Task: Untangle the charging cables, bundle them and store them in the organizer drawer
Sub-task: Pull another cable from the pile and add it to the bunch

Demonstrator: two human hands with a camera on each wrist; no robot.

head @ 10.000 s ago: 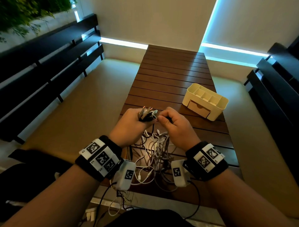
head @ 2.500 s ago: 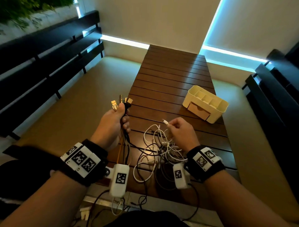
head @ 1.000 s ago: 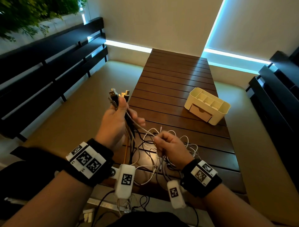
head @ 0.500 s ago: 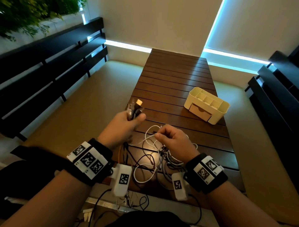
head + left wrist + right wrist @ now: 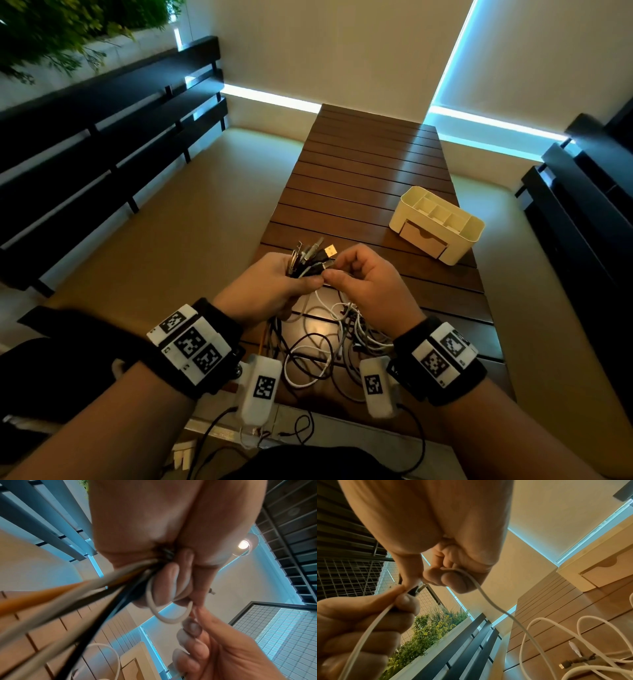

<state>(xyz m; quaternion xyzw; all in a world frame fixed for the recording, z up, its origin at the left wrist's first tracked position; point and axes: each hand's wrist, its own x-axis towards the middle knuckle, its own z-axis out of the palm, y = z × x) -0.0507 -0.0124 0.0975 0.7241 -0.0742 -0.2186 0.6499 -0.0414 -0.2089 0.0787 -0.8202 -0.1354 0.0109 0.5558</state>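
My left hand [image 5: 274, 284] grips a bunch of cable ends, whose USB plugs [image 5: 313, 255] stick up out of the fist. Black, white and orange cables [image 5: 72, 601] run down from it. Right beside it, my right hand [image 5: 363, 277] pinches a white cable [image 5: 489, 601] at the bunch. A tangle of white and black cables [image 5: 325, 346] lies on the wooden table [image 5: 370, 164] below both hands. The cream organizer [image 5: 438, 224] stands at the table's right side, its front drawer [image 5: 423, 241] closed.
Dark slatted benches [image 5: 102, 137] line the left and right [image 5: 589, 205] of the table. Loose plugs [image 5: 565, 664] lie among white loops on the table near my right hand. Plants [image 5: 68, 27] grow at the far left.
My left hand came down and right with the plug bunch. My right hand rose from the tangle with a white cable and now meets the left hand at the bunch.
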